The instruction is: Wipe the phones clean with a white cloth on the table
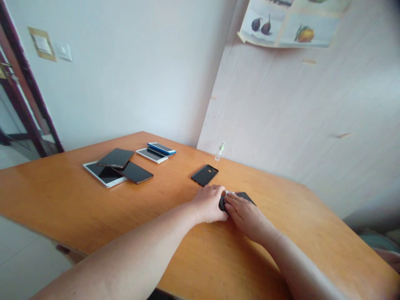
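Observation:
A dark phone point(248, 197) lies on the wooden table, mostly covered by my two hands. My left hand point(210, 204) grips its left end, thumb at the near side and fingers at the far side. Over the phone's face, my right hand point(243, 211) presses down with its fingers together on a small white wipe point(229, 192), of which only a bit shows. Just beyond my left hand rests an empty black phone case point(205, 175), inner side up. A small clear pump bottle point(220, 151) with a pale green top stands behind the case.
At the left of the table point(175, 183), a white tablet point(104, 175) lies under two dark devices point(116, 157). Farther back, a blue-edged phone point(161, 148) rests on a white device point(151, 155). Walls border the table's far sides.

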Available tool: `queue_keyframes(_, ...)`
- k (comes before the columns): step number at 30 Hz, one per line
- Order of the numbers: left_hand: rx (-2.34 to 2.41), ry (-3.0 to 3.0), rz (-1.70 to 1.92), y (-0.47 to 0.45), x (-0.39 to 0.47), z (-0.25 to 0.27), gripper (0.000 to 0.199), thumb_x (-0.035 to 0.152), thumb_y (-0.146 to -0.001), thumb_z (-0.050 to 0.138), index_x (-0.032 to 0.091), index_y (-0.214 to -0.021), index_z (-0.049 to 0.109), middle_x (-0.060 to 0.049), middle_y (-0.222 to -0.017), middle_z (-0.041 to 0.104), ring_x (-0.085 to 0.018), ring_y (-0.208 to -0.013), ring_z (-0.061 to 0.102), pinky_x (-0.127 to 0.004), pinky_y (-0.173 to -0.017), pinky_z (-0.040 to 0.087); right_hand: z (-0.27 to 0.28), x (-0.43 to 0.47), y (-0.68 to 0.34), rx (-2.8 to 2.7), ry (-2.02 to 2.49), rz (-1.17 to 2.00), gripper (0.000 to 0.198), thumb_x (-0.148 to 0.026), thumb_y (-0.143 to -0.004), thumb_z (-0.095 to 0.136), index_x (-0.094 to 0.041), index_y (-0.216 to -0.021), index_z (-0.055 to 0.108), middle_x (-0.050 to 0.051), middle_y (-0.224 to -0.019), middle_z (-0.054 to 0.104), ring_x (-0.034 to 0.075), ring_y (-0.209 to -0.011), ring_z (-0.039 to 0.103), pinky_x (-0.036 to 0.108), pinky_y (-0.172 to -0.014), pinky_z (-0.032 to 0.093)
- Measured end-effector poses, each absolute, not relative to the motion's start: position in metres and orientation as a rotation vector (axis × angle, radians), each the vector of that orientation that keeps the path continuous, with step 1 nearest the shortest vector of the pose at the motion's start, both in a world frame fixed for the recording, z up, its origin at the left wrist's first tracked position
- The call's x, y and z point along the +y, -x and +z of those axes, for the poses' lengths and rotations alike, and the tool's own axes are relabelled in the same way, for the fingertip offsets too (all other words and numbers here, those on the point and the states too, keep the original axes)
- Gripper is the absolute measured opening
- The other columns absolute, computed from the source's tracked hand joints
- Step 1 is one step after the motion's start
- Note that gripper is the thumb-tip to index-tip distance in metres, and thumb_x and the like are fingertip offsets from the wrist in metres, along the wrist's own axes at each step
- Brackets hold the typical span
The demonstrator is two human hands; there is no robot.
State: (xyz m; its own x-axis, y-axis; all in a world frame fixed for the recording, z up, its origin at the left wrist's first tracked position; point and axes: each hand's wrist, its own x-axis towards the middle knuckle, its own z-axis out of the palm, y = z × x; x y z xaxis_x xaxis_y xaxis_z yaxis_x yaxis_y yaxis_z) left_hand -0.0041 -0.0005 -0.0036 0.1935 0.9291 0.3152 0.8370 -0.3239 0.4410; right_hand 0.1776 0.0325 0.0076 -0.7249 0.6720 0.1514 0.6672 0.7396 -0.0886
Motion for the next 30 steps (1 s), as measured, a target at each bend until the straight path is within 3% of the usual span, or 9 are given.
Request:
queue_keyframes(3, 1.717, -2.291, 0.794, 0.004, 0.000, -0.005, 0.064, 0.044, -0.060, 0.070, 0.022, -0.116, 0.051, -0.009, -0.113, 0.062, -0.031, -0.105, 0.057, -0.039, -0.087, 0.047, 0.006, 0.044, -0.186, -2.747, 1.196, 0.049, 0.041, -0.031, -0.100, 0.027, -0.021, -0.127, 0.056, 0.010, -0.140, 0.052, 0.024, -0.132, 0.044, 0.051, -0.110, 0.026)
queue_keyframes(6, 1.720, -2.289, 0.780, 0.005, 0.000, -0.005, 0.070, 0.045, -0.058, 0.071, 0.020, -0.120, 0.048, -0.010, -0.114, 0.062, -0.031, -0.106, 0.057, -0.040, -0.089, 0.046, 0.002, 0.062, -0.202, -2.653, 1.433, 0.007, 0.044, -0.031, -0.099, 0.026, -0.018, -0.133, 0.050, 0.014, -0.142, 0.049, 0.028, -0.132, 0.044, 0.060, -0.107, 0.025)
queue_keyframes(10, 1.711, -2.287, 0.798, 0.005, 0.000, -0.005, 0.071, 0.045, -0.058, 0.071, 0.020, -0.121, 0.048, -0.009, -0.114, 0.062, -0.031, -0.106, 0.057, -0.039, -0.089, 0.046, 0.004, 0.052, -0.194, -2.711, 1.300, -0.003, 0.042, -0.030, -0.098, 0.030, -0.016, -0.131, 0.053, 0.016, -0.141, 0.049, 0.027, -0.131, 0.044, 0.054, -0.109, 0.028)
queue_keyframes(13, 1.721, -2.286, 0.803, 0.005, 0.000, -0.005, 0.068, 0.043, -0.060, 0.070, 0.020, -0.121, 0.048, -0.010, -0.115, 0.062, -0.031, -0.105, 0.058, -0.039, -0.087, 0.046, 0.009, 0.034, -0.179, -2.802, 1.021, 0.100, 0.042, -0.030, -0.099, 0.029, -0.020, -0.133, 0.052, 0.012, -0.144, 0.047, 0.024, -0.134, 0.041, 0.048, -0.112, 0.027)
queue_keyframes(16, 1.722, -2.270, 0.788, 0.005, -0.001, -0.004, 0.074, 0.043, -0.061, 0.070, 0.020, -0.127, 0.045, -0.011, -0.119, 0.061, -0.032, -0.109, 0.056, -0.040, -0.091, 0.045, 0.008, 0.037, -0.184, -2.798, 1.015, 0.140, 0.043, -0.030, -0.099, 0.028, -0.024, -0.136, 0.050, 0.009, -0.145, 0.047, 0.023, -0.134, 0.041, 0.050, -0.113, 0.024)
queue_keyframes(21, 1.701, -2.235, 0.763, 0.005, -0.002, -0.002, 0.090, 0.046, -0.060, 0.071, 0.018, -0.138, 0.035, -0.011, -0.126, 0.058, -0.033, -0.120, 0.050, -0.041, -0.099, 0.040, 0.000, 0.061, -0.210, -2.689, 1.389, -0.034, 0.044, -0.027, -0.098, 0.029, -0.018, -0.136, 0.050, 0.016, -0.144, 0.046, 0.029, -0.136, 0.038, 0.059, -0.108, 0.027)
queue_keyframes(30, 1.683, -2.244, 0.801, 0.006, 0.000, -0.005, 0.093, 0.042, -0.063, 0.068, 0.014, -0.142, 0.029, -0.014, -0.128, 0.058, -0.032, -0.118, 0.053, -0.040, -0.097, 0.042, 0.015, 0.021, -0.180, -2.855, 0.916, 0.257, 0.047, -0.034, -0.101, 0.025, -0.025, -0.143, 0.044, 0.008, -0.149, 0.041, 0.023, -0.140, 0.031, 0.051, -0.114, 0.023)
